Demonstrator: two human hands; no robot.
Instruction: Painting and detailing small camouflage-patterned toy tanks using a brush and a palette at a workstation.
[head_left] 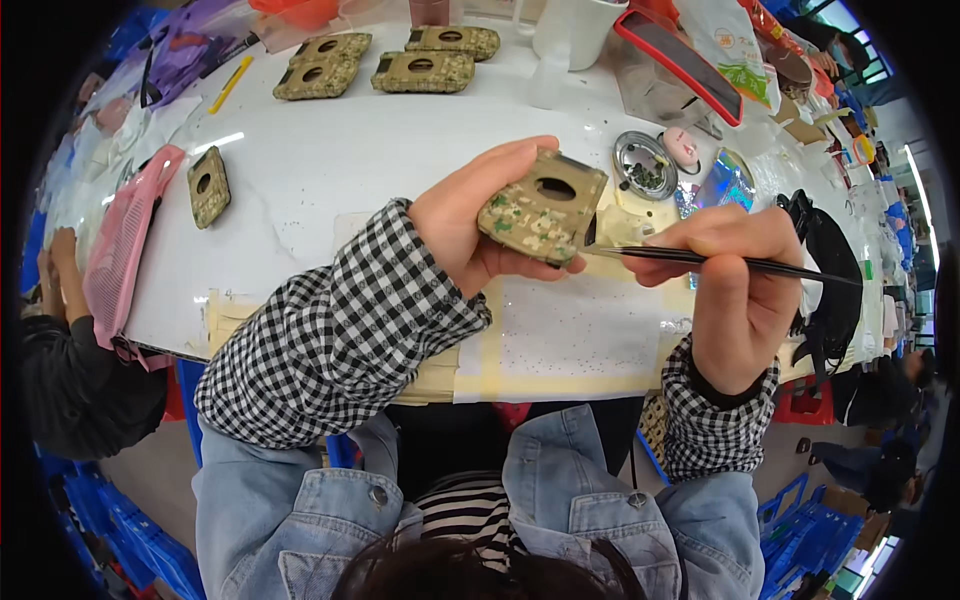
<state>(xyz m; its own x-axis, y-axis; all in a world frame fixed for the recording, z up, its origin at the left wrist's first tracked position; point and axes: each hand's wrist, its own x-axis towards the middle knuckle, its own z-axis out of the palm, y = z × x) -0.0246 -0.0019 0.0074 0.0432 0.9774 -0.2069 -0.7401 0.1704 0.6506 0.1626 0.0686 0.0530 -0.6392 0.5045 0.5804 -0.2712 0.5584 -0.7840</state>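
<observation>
My left hand (470,210) grips a camouflage-patterned shell (530,215), boxy with an oval hole in its top, and holds it tilted above the table. Between the fingers of my right hand (735,270) is a pair of slim black tweezers (780,268), its tip close to the shell's right edge; whether the tip touches cannot be made out. Just beyond my right hand, a round clear dish (645,165) contains small dark green bits. Below the shell lies a white sheet (580,335) dotted with tiny specks and edged with yellowish tape.
Several similar camouflage shells (423,72) stand at the back; another shell (208,187) is at left. Around them are a yellow pen-like tool (231,85), a pink mesh pouch (130,245), a white jug (575,30), a red-cased phone (680,65) and a black bag (830,290). Another person's hand (62,265) shows far left.
</observation>
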